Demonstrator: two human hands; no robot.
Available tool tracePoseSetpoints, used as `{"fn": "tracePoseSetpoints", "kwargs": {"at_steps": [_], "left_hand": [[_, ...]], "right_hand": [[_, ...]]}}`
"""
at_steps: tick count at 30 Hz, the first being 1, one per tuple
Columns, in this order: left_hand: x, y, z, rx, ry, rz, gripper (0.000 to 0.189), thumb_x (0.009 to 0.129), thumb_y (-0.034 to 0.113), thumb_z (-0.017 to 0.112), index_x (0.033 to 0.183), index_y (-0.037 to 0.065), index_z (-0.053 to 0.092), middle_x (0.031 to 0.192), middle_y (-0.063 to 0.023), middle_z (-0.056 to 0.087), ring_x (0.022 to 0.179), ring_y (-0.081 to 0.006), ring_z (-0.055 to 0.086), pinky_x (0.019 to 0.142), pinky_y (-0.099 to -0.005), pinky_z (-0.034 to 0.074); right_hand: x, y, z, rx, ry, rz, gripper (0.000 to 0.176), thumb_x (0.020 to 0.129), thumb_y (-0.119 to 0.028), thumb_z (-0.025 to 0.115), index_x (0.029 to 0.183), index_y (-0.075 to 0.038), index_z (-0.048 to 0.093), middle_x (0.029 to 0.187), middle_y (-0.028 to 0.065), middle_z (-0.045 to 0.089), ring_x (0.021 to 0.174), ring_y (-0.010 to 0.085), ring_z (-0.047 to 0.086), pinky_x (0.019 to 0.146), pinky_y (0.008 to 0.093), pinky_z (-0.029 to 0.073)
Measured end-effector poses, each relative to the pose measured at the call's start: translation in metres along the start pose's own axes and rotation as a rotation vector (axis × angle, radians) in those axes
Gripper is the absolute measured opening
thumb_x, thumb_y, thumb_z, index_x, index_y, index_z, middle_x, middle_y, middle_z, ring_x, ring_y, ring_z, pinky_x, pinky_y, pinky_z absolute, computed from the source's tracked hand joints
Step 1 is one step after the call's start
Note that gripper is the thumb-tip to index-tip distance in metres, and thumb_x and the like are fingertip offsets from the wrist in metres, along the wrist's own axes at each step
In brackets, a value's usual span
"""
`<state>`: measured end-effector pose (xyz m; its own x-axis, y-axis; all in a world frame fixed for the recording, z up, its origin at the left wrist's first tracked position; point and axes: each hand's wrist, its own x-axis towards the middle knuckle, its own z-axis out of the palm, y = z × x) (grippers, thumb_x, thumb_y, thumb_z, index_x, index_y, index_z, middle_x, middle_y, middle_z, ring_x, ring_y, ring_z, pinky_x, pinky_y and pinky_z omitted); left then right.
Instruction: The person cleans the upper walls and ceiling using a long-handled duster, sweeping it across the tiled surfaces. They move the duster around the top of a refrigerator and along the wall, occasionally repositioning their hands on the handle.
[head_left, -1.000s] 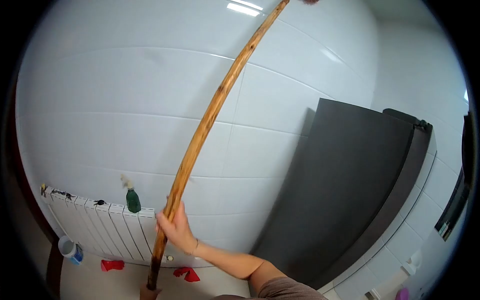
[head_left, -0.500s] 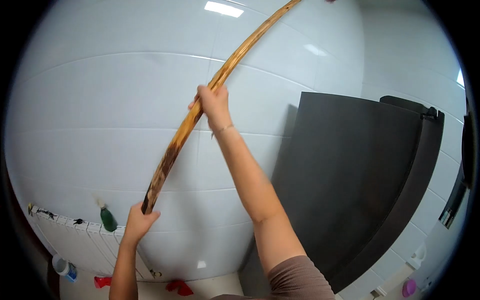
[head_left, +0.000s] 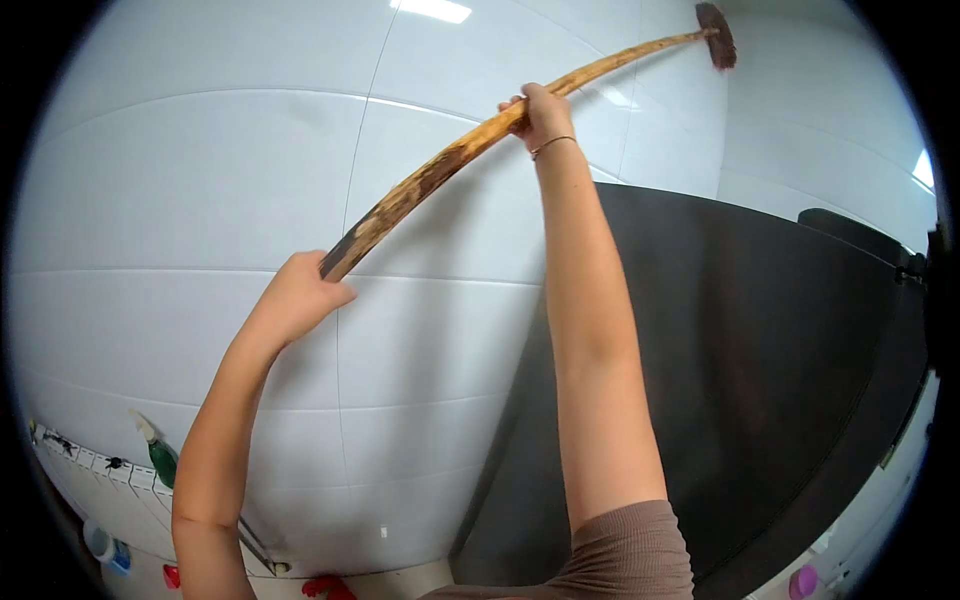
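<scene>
A long, slightly bent wooden broom handle (head_left: 430,170) slants up across the white tiled wall. At its far upper right end is a reddish-brown broom head (head_left: 717,38), close to the wall near the corner. My left hand (head_left: 303,297) is closed round the dark lower end of the handle. Further up, my right hand (head_left: 545,115) grips the lighter, yellowish stretch, its fingers wrapped about the wood. Both arms are raised and reaching forward.
A tall dark grey refrigerator (head_left: 720,380) stands on the right. Low at the left, a green spray bottle (head_left: 162,462) rests on a white radiator (head_left: 130,492). A white and blue tub (head_left: 105,548) and red items (head_left: 328,588) are on the floor.
Both hands have risen, the right one also moving rightward, and the broom now tilts flatter. Its head has come into full view at the upper right.
</scene>
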<state>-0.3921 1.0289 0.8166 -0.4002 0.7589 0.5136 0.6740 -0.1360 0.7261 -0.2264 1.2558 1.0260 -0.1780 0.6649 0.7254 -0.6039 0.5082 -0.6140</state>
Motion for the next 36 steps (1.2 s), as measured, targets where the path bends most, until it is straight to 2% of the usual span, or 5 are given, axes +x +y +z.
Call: {"fn": "tracePoseSetpoints", "kwargs": {"at_steps": [15,23,26,30,36], "left_hand": [[-0.086,-0.008,-0.042,0.178,0.065,-0.005,0.026,0.066,0.018,0.063,0.070,-0.003,0.049,0.061,-0.0085,0.047,0.058,-0.0186,0.045,0.056,-0.0344,0.040],[-0.357,-0.201,-0.111,0.163,0.126,-0.279,0.029,0.057,0.010,0.072,0.067,-0.002,0.047,0.057,-0.0072,0.044,0.052,-0.0182,0.046,0.053,-0.0343,0.041],[-0.470,-0.222,-0.125,0.097,0.122,-0.587,0.028,0.054,0.003,0.073,0.063,-0.001,0.046,0.056,-0.0025,0.045,0.052,-0.0149,0.046,0.050,-0.0336,0.041],[-0.621,-0.297,-0.105,0.099,0.150,-0.765,0.031,0.053,-0.002,0.074,0.062,0.000,0.044,0.059,0.0008,0.042,0.055,-0.0132,0.042,0.051,-0.0298,0.040],[-0.683,-0.267,-0.102,0.055,-0.054,-0.961,0.042,0.079,0.011,0.069,0.114,-0.006,0.056,0.091,-0.0123,0.064,0.083,-0.0233,0.059,0.071,-0.0347,0.048]], "right_hand": [[-0.090,0.009,0.023,0.106,0.151,-0.006,0.009,0.080,-0.004,0.046,0.077,0.004,0.044,0.066,0.0122,0.050,0.052,0.0246,0.056,0.048,0.0373,0.054],[-0.392,0.067,0.139,0.109,-0.188,0.049,0.018,0.086,-0.007,0.049,0.071,-0.004,0.041,0.058,0.0058,0.051,0.050,0.0175,0.060,0.042,0.0286,0.046],[-0.507,0.081,0.164,0.188,-0.293,0.290,0.040,0.091,-0.007,0.050,0.118,0.000,0.022,0.079,0.0097,0.051,0.064,0.0187,0.061,0.058,0.0307,0.051],[-0.634,0.083,0.187,0.288,-0.354,0.486,0.041,0.091,-0.005,0.049,0.121,-0.001,0.022,0.084,0.0078,0.049,0.069,0.0167,0.058,0.064,0.0312,0.050],[-0.699,0.083,0.198,0.281,-0.520,0.511,0.043,0.090,-0.003,0.048,0.123,-0.003,0.021,0.087,0.0068,0.048,0.070,0.0150,0.056,0.063,0.0301,0.049]]}}
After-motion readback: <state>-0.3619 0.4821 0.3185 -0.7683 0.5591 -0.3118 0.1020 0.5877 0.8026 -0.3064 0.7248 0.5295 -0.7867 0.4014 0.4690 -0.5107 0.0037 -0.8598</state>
